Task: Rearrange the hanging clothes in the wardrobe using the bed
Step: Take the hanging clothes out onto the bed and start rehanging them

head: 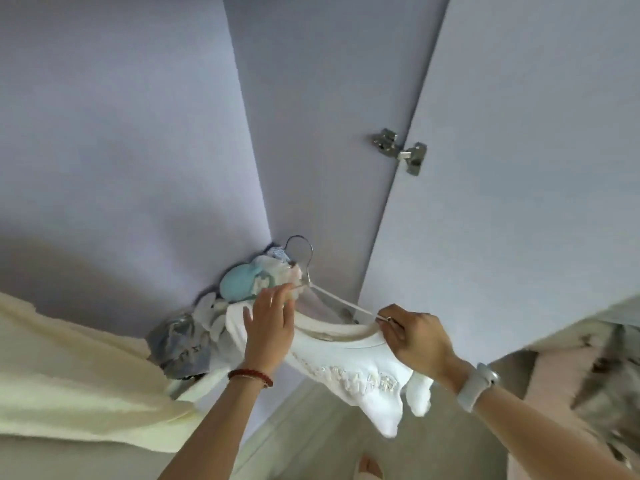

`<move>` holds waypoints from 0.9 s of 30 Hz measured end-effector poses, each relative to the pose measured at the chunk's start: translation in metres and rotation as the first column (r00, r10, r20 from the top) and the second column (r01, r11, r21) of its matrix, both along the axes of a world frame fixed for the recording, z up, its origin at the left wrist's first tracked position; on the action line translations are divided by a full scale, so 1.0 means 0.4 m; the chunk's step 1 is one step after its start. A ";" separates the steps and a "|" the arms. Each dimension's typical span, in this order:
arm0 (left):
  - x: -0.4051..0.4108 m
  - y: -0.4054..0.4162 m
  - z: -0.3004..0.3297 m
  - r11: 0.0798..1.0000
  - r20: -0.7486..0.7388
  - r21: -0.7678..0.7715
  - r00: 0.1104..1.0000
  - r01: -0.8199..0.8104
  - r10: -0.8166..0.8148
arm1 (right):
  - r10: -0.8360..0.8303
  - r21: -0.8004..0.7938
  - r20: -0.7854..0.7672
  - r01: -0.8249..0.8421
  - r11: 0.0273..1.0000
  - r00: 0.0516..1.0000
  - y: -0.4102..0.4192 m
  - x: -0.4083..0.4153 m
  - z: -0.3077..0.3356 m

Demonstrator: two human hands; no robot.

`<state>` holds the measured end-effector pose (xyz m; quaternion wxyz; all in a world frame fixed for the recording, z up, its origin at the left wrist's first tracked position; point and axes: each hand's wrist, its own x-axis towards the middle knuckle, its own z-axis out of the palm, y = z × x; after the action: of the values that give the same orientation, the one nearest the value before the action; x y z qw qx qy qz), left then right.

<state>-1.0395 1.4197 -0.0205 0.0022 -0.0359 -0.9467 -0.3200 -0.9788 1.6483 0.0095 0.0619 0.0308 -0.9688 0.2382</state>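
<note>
In the head view, the right hand (417, 336) pinches the neckline of a white top (349, 362) where it sits on a white hanger (332, 299), in front of the open wardrobe door (519, 150). The left hand (268, 327), fingers spread, rests flat on the top's other shoulder. Other bunched clothes (221, 306) lie just behind, touching.

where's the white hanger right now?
Head view, centre: the white hanger sits in the collar of the white top, between the left hand and the right hand, which pinches its end; its metal hook points up toward the wardrobe panel.
</note>
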 end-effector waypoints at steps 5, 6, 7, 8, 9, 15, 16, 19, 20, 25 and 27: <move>0.035 0.235 -0.034 0.952 -0.062 -0.049 0.950 0.302 -0.305 | -0.207 0.026 -0.050 0.209 0.978 0.977 0.254 0.196 -0.005; 0.046 0.284 -0.038 0.930 -0.028 -0.030 0.930 0.365 -0.366 | -0.233 0.056 -0.064 0.236 0.970 0.970 0.299 0.234 -0.007; 0.061 0.332 -0.042 0.907 0.010 0.002 0.907 0.421 -0.421 | -0.265 0.083 -0.078 0.271 0.959 0.961 0.346 0.272 -0.012; 0.082 0.381 -0.049 0.884 0.039 0.039 0.883 0.467 -0.468 | -0.308 0.098 -0.085 0.316 0.944 0.948 0.393 0.312 -0.018; 0.105 0.428 -0.056 0.857 0.053 0.076 0.856 0.510 -0.515 | -0.360 0.107 -0.090 0.368 0.924 0.929 0.440 0.354 -0.025; 0.238 0.686 -0.034 0.595 -0.012 0.246 0.617 0.765 -0.787 | -0.678 0.107 -0.117 0.688 0.718 0.726 0.623 0.607 -0.061; 0.251 0.726 -0.022 0.555 -0.037 0.256 0.581 0.792 -0.813 | -0.728 0.099 -0.084 0.732 0.674 0.681 0.626 0.652 -0.064; 0.277 0.828 0.010 0.447 -0.090 0.239 0.478 0.862 -0.874 | -0.834 0.048 0.011 0.833 0.552 0.552 0.596 0.762 -0.068; 0.286 0.858 0.020 0.411 -0.103 0.239 0.444 0.880 -0.890 | -0.855 0.044 0.029 0.854 0.518 0.517 0.577 0.792 -0.066; 0.337 0.966 0.062 0.203 -0.170 0.273 0.255 0.940 -0.952 | -0.978 -0.021 -0.010 0.978 0.208 0.208 0.430 0.872 -0.058; 0.365 1.009 0.081 0.127 -0.222 0.284 0.194 0.950 -0.955 | -0.998 -0.059 -0.041 0.997 0.049 0.046 0.388 0.885 -0.052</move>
<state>-0.8936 1.8231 0.0120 -0.2014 -0.6253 -0.6292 -0.4154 -0.6249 1.8033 -0.0114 0.2435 -0.6378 -0.7180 0.1356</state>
